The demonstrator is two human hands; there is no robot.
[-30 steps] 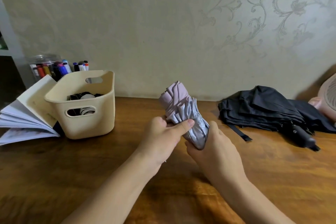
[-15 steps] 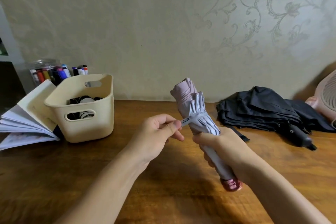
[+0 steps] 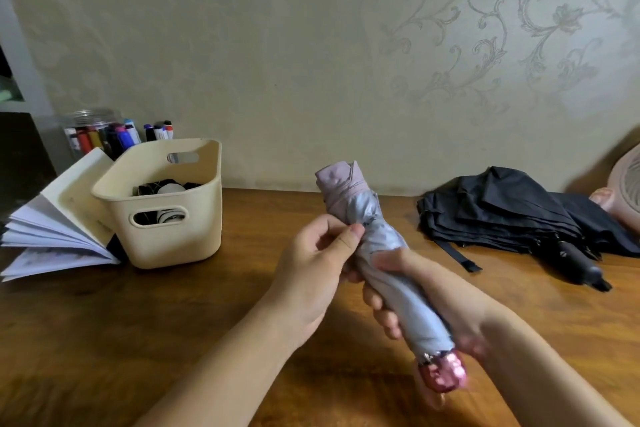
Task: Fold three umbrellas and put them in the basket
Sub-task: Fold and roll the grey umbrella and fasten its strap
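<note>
Pink fan [image 3: 623, 191] cut off by rt edge, only part shows. Dark umbrella [image 3: 162, 188] mostly hidden inside basket [image 3: 173, 246], details too small to tell. Lilac umbrella [image 3: 391, 260]: pink handle [image 3: 443, 374] blurred; palm of right hand [image 3: 460, 305] & most of its fingers hidden behind it.

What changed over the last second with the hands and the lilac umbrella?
The left hand pulled the strap out sideways, then closed in and now pinches the canopy of the lilac umbrella. The right hand regripped the folded canopy, and the pink handle came into view. The basket, black umbrella and book stayed put.
</note>
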